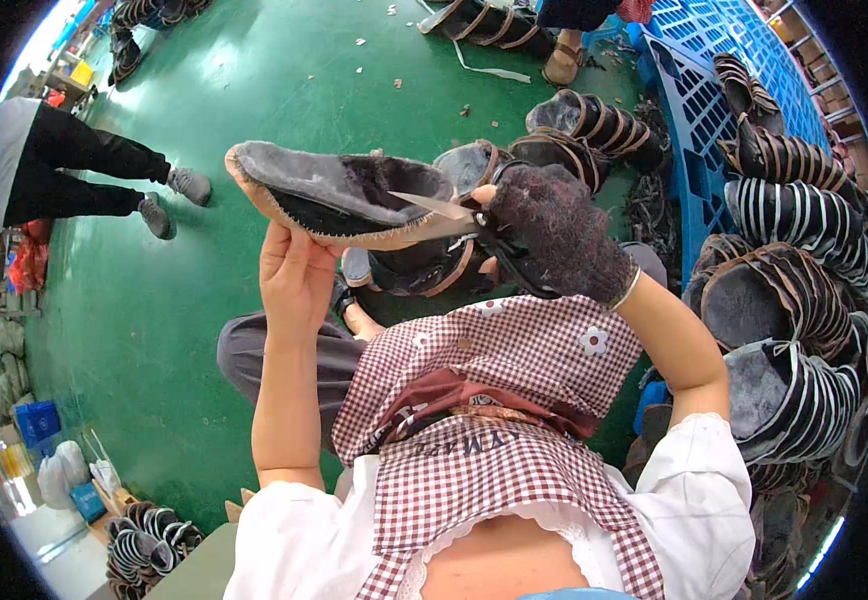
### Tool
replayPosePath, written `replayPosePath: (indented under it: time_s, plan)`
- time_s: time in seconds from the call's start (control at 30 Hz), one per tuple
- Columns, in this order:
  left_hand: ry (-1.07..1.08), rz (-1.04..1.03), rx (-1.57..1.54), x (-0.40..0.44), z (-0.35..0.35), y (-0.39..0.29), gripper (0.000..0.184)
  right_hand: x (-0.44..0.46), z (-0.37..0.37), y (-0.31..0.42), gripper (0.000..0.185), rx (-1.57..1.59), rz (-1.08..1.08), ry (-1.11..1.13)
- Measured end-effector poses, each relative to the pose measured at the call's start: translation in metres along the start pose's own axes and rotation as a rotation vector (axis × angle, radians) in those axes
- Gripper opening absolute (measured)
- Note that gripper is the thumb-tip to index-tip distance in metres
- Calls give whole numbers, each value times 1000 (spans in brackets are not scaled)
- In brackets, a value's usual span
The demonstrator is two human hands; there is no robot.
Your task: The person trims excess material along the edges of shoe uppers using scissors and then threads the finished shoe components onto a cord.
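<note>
A fur-lined shoe upper (pixel 324 190), dark inside with a tan stitched edge, is held up in front of me. My left hand (pixel 296 270) is bare and pinches its lower edge from below. In a dark fingerless glove, my right hand (pixel 554 235) is closed round the handles of metal scissors (pixel 444 222). The scissor blades are apart at the right end of the upper, one over its opening and the other along its lower edge. More dark uppers (pixel 419 268) lie just behind and below the held one.
Stacked uppers (pixel 794 300) line the right side beside a blue plastic pallet (pixel 689 130). A person in dark trousers (pixel 84 165) stands at the left on the green floor (pixel 154 350). Another person's foot (pixel 562 62) shows at the top. Bundled uppers (pixel 149 540) lie at the lower left.
</note>
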State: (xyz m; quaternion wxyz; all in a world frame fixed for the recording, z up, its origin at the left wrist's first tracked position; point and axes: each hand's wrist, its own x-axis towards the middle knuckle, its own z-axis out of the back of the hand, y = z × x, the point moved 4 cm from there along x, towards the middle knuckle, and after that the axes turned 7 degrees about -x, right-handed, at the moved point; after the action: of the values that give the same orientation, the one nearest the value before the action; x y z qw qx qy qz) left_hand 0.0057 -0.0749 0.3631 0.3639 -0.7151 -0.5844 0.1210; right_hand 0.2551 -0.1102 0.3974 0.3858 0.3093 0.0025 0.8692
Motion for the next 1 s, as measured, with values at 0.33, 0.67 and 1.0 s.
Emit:
replayPosePath:
  time_s: [0.33,0.67,1.0]
  plan:
    - [10,73,-59,-1,-15,12,27,0,10,20,61,-70,4,61]
    - [10,138,53,-6,-13,14,28,10,6,34,53,-117,-97,124]
    - [65,203,122,-8,-26,18,25,20,5,39,60,-11,-175,194]
